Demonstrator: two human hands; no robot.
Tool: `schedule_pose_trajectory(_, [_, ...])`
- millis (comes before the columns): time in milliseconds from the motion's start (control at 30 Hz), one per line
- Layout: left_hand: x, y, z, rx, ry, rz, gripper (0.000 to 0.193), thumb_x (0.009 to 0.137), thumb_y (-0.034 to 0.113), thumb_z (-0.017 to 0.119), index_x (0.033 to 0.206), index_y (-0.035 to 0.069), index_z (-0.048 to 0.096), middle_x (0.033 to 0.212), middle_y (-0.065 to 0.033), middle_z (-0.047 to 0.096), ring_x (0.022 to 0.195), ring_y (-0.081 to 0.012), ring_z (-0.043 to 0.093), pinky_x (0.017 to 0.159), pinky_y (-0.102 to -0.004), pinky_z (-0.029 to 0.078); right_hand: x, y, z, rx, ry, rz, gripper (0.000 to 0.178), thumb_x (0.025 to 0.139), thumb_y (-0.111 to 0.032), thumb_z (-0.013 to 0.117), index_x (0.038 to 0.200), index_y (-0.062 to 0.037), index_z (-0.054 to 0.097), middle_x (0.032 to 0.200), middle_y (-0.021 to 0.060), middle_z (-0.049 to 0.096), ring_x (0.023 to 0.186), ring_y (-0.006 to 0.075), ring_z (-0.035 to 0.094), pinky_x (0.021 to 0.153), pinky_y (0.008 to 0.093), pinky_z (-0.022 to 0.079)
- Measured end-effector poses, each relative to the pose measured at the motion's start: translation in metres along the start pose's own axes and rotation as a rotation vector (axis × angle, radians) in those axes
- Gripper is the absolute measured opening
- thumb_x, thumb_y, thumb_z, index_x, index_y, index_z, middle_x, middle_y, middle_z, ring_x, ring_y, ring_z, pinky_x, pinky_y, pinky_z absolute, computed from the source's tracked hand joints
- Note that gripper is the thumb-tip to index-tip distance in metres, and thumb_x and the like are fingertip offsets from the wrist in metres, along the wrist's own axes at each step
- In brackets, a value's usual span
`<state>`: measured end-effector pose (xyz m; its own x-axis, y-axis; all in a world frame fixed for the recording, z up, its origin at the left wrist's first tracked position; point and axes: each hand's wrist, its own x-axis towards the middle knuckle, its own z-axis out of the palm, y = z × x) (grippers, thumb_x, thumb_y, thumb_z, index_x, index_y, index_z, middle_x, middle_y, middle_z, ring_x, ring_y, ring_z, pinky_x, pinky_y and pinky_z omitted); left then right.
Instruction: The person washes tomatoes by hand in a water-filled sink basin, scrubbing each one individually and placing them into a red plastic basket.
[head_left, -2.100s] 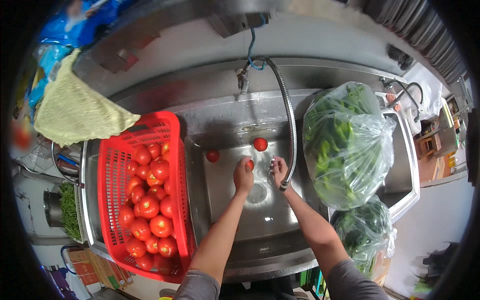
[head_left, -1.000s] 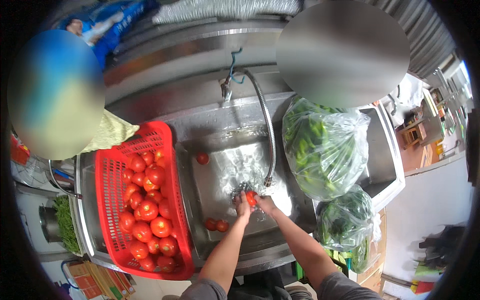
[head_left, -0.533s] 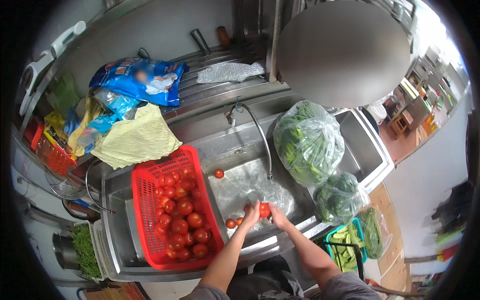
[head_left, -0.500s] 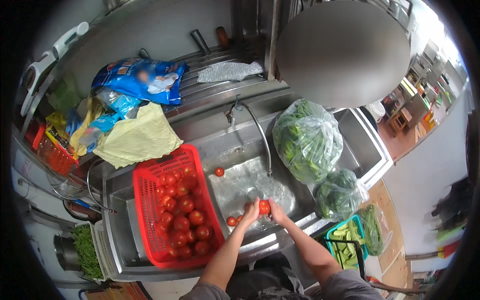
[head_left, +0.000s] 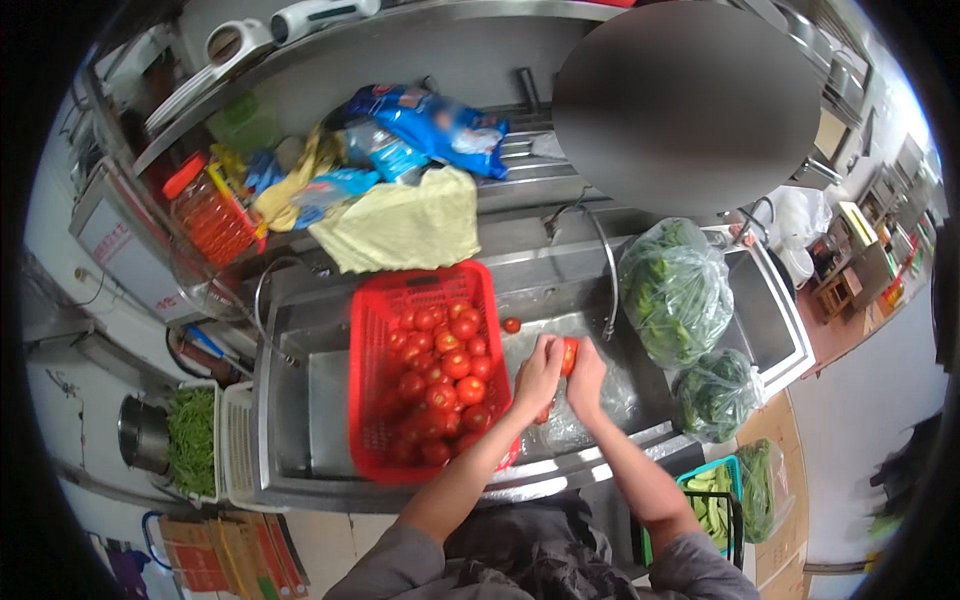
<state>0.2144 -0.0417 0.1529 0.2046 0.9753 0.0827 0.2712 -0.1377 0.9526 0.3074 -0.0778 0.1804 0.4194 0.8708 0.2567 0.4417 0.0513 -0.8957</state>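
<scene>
Over the middle sink basin (head_left: pixel 600 405) my left hand (head_left: pixel 541 372) and my right hand (head_left: pixel 586 382) are closed around one red tomato (head_left: pixel 570 356). It shows between the fingers of both hands. Below them, another tomato (head_left: pixel 543 412) is partly hidden by my left wrist. A small tomato (head_left: pixel 512 325) lies near the basin's far left. Left of my hands, a red plastic basket (head_left: pixel 362 410) rests across the sink, heaped with wet tomatoes (head_left: pixel 441 396). A curved metal tap (head_left: pixel 609 285) hangs just beyond my right hand.
Two clear bags of green vegetables (head_left: pixel 676 295) sit at the right sink divider. A pale yellow cloth (head_left: pixel 405 222) and a blue package (head_left: pixel 440 130) lie on the back ledge. At lower right stands a teal basket (head_left: pixel 741 480); at left, a crate of green beans (head_left: pixel 192 440).
My view has swung left, so the scene sits further right. Both hands, still around a tomato, have moved away from the sink's front edge and closer to the red basket.
</scene>
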Motion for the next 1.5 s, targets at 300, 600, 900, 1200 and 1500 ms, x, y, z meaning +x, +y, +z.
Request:
schedule_pose_trajectory(300, [-0.006, 0.028, -0.072, 0.025, -0.002, -0.083, 0.034, 0.099, 0.032, 0.046, 0.121, 0.007, 0.049, 0.111, -0.0245, 0.063, 0.103, -0.0421, 0.061, 0.082, -0.0472, 0.05, 0.004, 0.011, 0.047, 0.018, -0.181, 0.061, 0.031, 0.096, -0.03, 0.046, 0.097, -0.002, 0.06, 0.081, 0.0223, 0.062, 0.07, 0.0368, 0.062, 0.065, 0.0432, 0.048])
schedule_pose_trajectory(600, [-0.017, 0.001, -0.1, 0.006, 0.361, 0.479, 0.043, 0.1, 0.043, 0.034, 0.124, 0.01, 0.049, 0.11, -0.0249, 0.061, 0.105, -0.0456, 0.058, 0.086, -0.0485, 0.048, 0.002, -0.039, 0.097, 0.13, -0.044, -0.288, 0.042, 0.102, -0.034, 0.029, 0.092, 0.0005, 0.051, 0.084, 0.0286, 0.057, 0.077, 0.0486, 0.057, 0.066, 0.052, 0.043])
schedule_pose_trajectory(900, [-0.01, -0.056, -0.145, -0.424, 0.022, -0.184, 0.041, 0.103, 0.04, 0.039, 0.13, 0.009, 0.046, 0.1, -0.0001, 0.055, 0.076, -0.0119, 0.05, 0.07, -0.0245, 0.045, 0.022, 0.03, 0.138, 0.221, -0.575, -0.01, 0.045, 0.103, -0.04, 0.033, 0.106, -0.0009, 0.056, 0.093, 0.0164, 0.062, 0.09, 0.0343, 0.058, 0.083, 0.039, 0.045])
schedule_pose_trajectory(1200, [0.017, -0.119, -0.198, -0.251, 0.04, -0.224, 0.053, 0.103, 0.045, 0.032, 0.146, 0.016, 0.032, 0.076, -0.0009, 0.052, 0.06, -0.0094, 0.048, 0.057, -0.0231, 0.041, 0.034, 0.008, 0.194, -0.088, -0.678, -0.146, 0.047, 0.097, -0.043, 0.046, 0.115, -0.0025, 0.064, 0.104, 0.0288, 0.063, 0.101, 0.0409, 0.062, 0.089, 0.0452, 0.047])
schedule_pose_trajectory(1500, [0.074, -0.213, -0.215, 0.236, 0.14, -0.352, 0.044, 0.097, 0.044, 0.049, 0.114, 0.005, 0.058, 0.085, -0.016, 0.067, 0.075, -0.0232, 0.066, 0.071, -0.0364, 0.052, 0.056, 0.061, 0.277, -0.185, -0.601, -0.087, 0.039, 0.091, -0.037, 0.059, 0.111, -0.0037, 0.059, 0.094, 0.0205, 0.068, 0.09, 0.0378, 0.066, 0.079, 0.0441, 0.052])
